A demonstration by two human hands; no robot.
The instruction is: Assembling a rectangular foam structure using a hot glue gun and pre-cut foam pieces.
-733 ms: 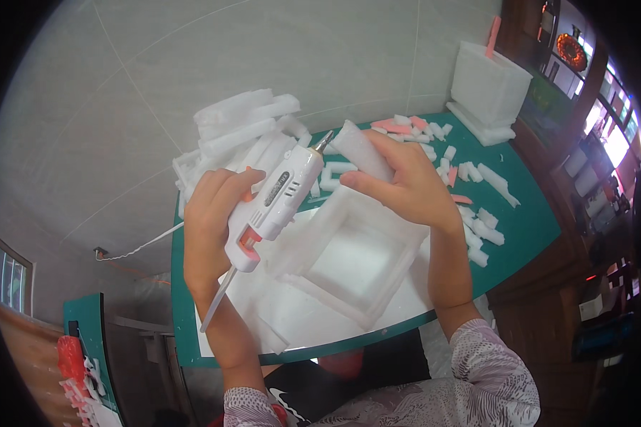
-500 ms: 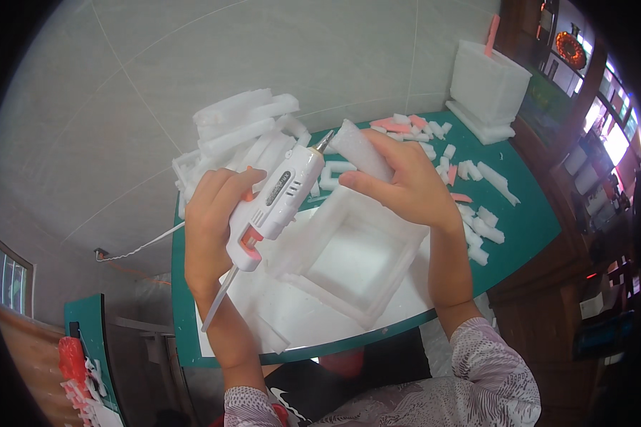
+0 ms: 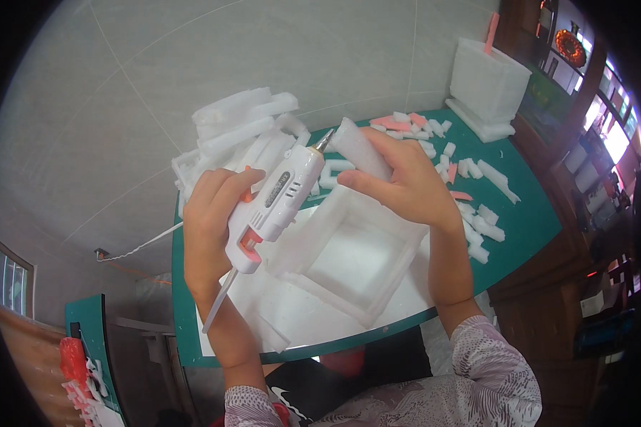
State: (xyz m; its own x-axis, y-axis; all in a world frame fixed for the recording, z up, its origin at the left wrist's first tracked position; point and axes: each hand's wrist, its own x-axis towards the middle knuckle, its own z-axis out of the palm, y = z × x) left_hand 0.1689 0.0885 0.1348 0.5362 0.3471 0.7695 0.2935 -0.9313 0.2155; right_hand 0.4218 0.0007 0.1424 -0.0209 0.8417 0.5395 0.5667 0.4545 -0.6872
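Note:
A white hot glue gun (image 3: 281,196) with an orange trigger is gripped in my left hand (image 3: 210,220), its metal nozzle pointing up and right. A glue stick (image 3: 219,302) pokes out of its back end. My right hand (image 3: 413,178) is closed on a white foam piece (image 3: 362,148), held tilted just right of the nozzle. Whether nozzle and foam touch I cannot tell. Below both hands, a square white foam frame (image 3: 335,299) lies on a white sheet (image 3: 224,341) on the green table. Part of the frame is hidden by my right hand.
White foam strips (image 3: 242,117) are piled at the back left. Several white and pink scraps (image 3: 484,224) lie along the right of the green table (image 3: 527,220). A white foam box (image 3: 488,85) stands at the far right corner. The gun's white cord (image 3: 146,242) runs left to the wall.
Almost nothing differs. Both hands hold the glue gun and the foam piece in nearly the same place, with only a slight shift.

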